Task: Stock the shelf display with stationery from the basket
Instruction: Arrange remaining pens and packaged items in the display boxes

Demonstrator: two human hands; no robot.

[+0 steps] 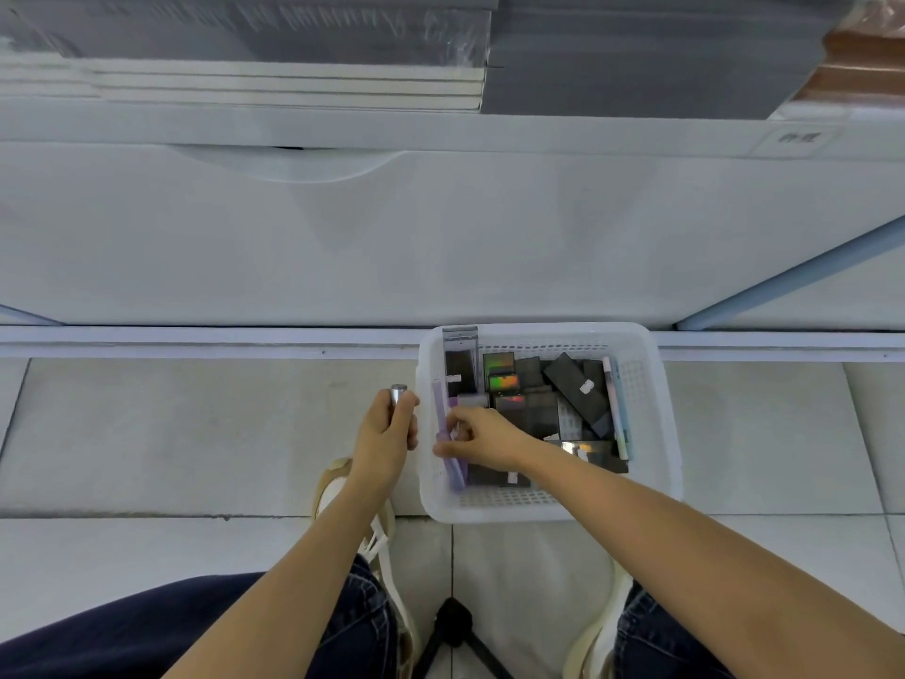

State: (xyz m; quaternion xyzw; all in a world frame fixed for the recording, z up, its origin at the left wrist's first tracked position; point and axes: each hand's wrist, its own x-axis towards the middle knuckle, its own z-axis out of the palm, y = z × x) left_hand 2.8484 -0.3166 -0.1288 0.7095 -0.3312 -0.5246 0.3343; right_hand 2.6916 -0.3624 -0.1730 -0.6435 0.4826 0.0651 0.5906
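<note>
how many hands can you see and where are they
2. The left hand grips a silver tube just left of the basket; the right hand is inside it, pinching a purple pack. None hidden.

Lighting bright, even, cool white, with no single source evident; shadows faint and soft-edged on the floor tiles (196, 433) and the white shelf front (318, 223). Glare limited to rainbow glints on shiny packets (503, 379) in the basket (548, 509). Wide-angle bowing of straight edges toward the borders; stacked stock (274, 46) at top and shelf label (799, 137) smeared, centre fairly sharp.
</note>
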